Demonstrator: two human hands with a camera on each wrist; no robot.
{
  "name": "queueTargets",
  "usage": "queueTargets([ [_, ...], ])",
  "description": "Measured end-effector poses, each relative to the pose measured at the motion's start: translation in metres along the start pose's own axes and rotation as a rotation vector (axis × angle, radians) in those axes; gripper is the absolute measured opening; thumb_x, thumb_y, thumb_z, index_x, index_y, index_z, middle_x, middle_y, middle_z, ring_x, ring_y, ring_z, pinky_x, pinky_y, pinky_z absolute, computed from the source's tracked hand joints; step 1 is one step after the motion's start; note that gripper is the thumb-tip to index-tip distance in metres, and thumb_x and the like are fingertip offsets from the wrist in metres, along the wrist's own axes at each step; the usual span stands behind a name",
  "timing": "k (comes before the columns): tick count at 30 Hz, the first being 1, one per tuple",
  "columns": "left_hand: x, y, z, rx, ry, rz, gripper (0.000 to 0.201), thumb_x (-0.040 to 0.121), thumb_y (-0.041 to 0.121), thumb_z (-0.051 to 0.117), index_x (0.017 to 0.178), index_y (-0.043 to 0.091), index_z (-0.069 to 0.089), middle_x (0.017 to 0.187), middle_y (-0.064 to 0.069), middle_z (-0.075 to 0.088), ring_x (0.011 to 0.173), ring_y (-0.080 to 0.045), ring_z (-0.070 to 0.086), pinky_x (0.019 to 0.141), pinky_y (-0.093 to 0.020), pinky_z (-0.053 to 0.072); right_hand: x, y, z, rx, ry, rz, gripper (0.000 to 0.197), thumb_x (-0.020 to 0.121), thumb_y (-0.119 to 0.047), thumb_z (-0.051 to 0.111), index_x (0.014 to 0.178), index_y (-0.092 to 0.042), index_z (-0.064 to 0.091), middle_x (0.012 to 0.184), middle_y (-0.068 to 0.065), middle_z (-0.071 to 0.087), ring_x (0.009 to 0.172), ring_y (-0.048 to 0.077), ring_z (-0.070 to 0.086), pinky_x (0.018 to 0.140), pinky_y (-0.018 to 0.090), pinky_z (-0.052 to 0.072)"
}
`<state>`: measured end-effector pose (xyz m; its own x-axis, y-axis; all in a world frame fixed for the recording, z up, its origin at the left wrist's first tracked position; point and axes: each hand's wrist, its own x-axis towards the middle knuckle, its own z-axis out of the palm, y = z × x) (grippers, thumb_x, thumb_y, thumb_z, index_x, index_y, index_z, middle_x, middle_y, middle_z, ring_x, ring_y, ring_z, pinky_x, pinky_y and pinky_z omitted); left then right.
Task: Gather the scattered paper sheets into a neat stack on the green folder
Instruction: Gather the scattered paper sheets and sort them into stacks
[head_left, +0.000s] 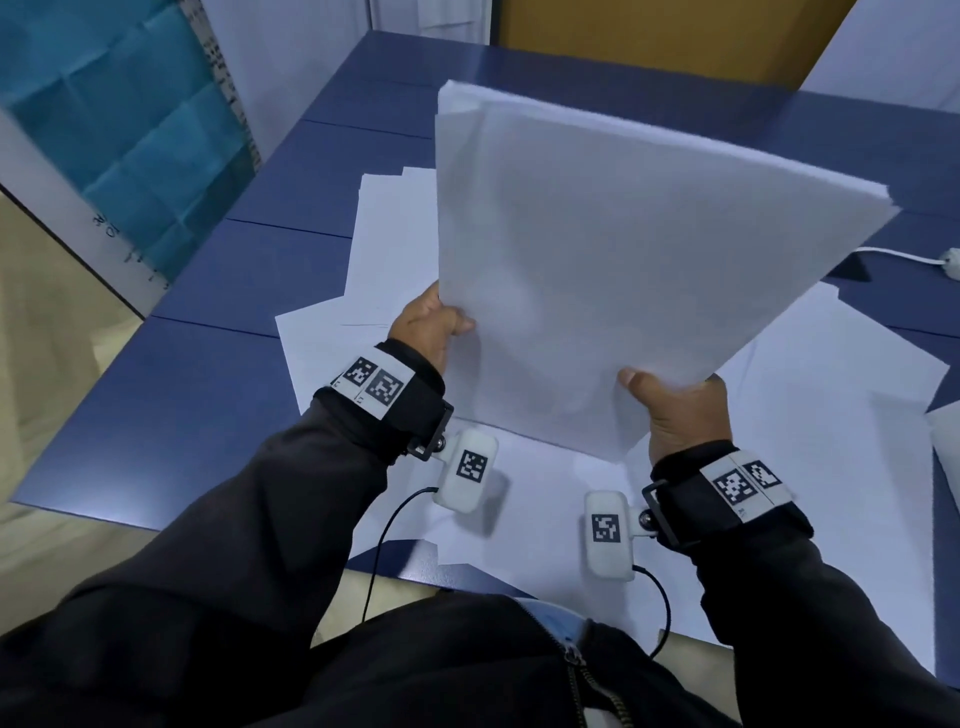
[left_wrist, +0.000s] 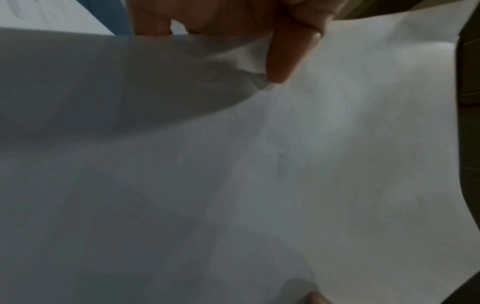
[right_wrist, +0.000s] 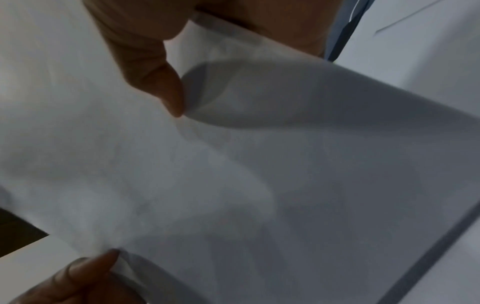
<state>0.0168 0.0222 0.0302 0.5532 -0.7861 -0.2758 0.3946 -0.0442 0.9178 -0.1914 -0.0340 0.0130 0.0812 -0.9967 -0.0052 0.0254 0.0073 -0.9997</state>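
Note:
A thick stack of white paper sheets (head_left: 613, 260) is held up above the blue table (head_left: 208, 395), tilted towards me. My left hand (head_left: 431, 325) pinches its left edge, thumb on the near face. My right hand (head_left: 675, 405) grips its lower right edge the same way. The left wrist view shows my left thumb (left_wrist: 288, 51) pressed on the stack (left_wrist: 259, 164); the right wrist view shows my right thumb (right_wrist: 155, 76) on the stack (right_wrist: 259, 174), with the left hand's thumb at the bottom. More loose sheets (head_left: 395, 270) lie scattered on the table beneath. No green folder is visible.
A white cable with a plug (head_left: 935, 260) lies at the table's right edge. A teal sheet (head_left: 114, 130) hangs on the wall at left. The table's near edge (head_left: 395, 561) is close to my body. Bare blue table shows at left and far back.

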Motion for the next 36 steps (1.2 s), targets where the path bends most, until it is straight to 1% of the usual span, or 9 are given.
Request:
queueTargets([
  [5,0.01,-0.01,-0.003,0.098,-0.033,-0.04,0.043,0.08,-0.026,0.031,0.095,0.007,0.054,0.045,0.011,0.062,0.066,-0.014,0.053,0.064,-0.016,0.048,0.003,0.012,0.003,-0.048,-0.033,0.061,0.031,0.073,0.008,0.071,0.074,-0.02,0.059,0.074,-0.01,0.063,0.056,-0.007,0.062,0.062,0.008,0.046],
  [12,0.014,-0.019,-0.01,0.119,-0.038,-0.027,0.047,0.08,-0.027,0.033,0.078,0.014,0.056,0.062,0.003,0.063,0.061,-0.009,0.058,0.064,-0.017,0.049,0.006,0.024,0.002,-0.075,-0.02,0.147,0.025,0.073,0.004,0.072,0.078,-0.018,0.061,0.077,-0.006,0.066,0.06,-0.001,0.064,0.066,0.013,0.049],
  [15,0.016,-0.031,-0.015,0.228,-0.06,-0.052,0.041,0.078,-0.023,0.043,0.077,0.015,0.056,0.076,-0.002,0.059,0.077,-0.021,0.056,0.078,-0.024,0.047,0.005,0.037,0.001,-0.123,-0.033,0.232,0.027,0.072,0.005,0.072,0.078,-0.017,0.059,0.079,-0.004,0.065,0.069,0.011,0.065,0.079,0.026,0.048],
  [18,0.015,-0.037,-0.019,0.263,-0.094,-0.085,0.029,0.065,-0.006,0.058,0.08,0.018,0.057,0.082,0.0,0.06,0.093,-0.025,0.054,0.093,-0.033,0.042,0.003,0.038,0.003,-0.168,-0.083,0.255,0.026,0.076,0.005,0.069,0.075,-0.018,0.057,0.077,-0.004,0.062,0.073,0.02,0.06,0.074,0.024,0.046],
  [21,0.017,-0.037,-0.022,0.304,-0.137,-0.07,0.031,0.058,0.012,0.062,0.086,0.024,0.058,0.09,0.001,0.063,0.096,-0.024,0.056,0.097,-0.037,0.042,0.002,0.036,0.0,-0.222,-0.099,0.207,0.022,0.082,-0.002,0.066,0.07,-0.015,0.052,0.067,-0.003,0.055,0.065,0.02,0.053,0.057,0.012,0.044],
  [24,0.015,-0.031,-0.033,0.471,-0.082,-0.055,0.025,0.079,0.014,0.065,0.103,0.017,0.058,0.099,-0.004,0.059,0.096,-0.021,0.055,0.09,-0.036,0.044,-0.001,0.038,-0.005,-0.263,-0.144,0.202,0.01,0.081,-0.01,0.066,0.075,-0.016,0.06,0.07,-0.002,0.062,0.066,0.02,0.058,0.067,0.024,0.047],
  [30,0.043,-0.018,-0.1,0.895,0.296,-0.208,0.064,0.079,0.026,0.072,0.135,0.017,0.041,0.137,-0.011,0.043,0.121,-0.028,0.05,0.1,-0.033,0.038,-0.009,0.04,-0.023,-0.292,-0.155,0.295,0.015,0.085,-0.012,0.063,0.076,-0.022,0.056,0.079,-0.007,0.062,0.076,0.015,0.059,0.066,0.025,0.04],
  [33,0.052,-0.011,-0.12,1.122,0.338,-0.375,0.082,0.075,0.033,0.074,0.141,0.015,0.03,0.141,-0.015,0.038,0.125,-0.031,0.045,0.103,-0.036,0.036,-0.013,0.043,-0.028,-0.299,-0.18,0.341,0.026,0.087,-0.01,0.062,0.071,-0.025,0.048,0.075,-0.011,0.053,0.069,0.008,0.051,0.066,0.027,0.035],
  [36,0.06,-0.017,-0.127,1.313,0.31,-0.412,0.089,0.068,0.034,0.079,0.138,0.008,0.031,0.14,-0.018,0.041,0.126,-0.036,0.044,0.107,-0.044,0.037,-0.017,0.053,-0.03,-0.364,-0.22,0.413,0.022,0.084,-0.008,0.064,0.072,-0.022,0.053,0.077,-0.007,0.059,0.079,0.023,0.056,0.064,0.026,0.037],
])
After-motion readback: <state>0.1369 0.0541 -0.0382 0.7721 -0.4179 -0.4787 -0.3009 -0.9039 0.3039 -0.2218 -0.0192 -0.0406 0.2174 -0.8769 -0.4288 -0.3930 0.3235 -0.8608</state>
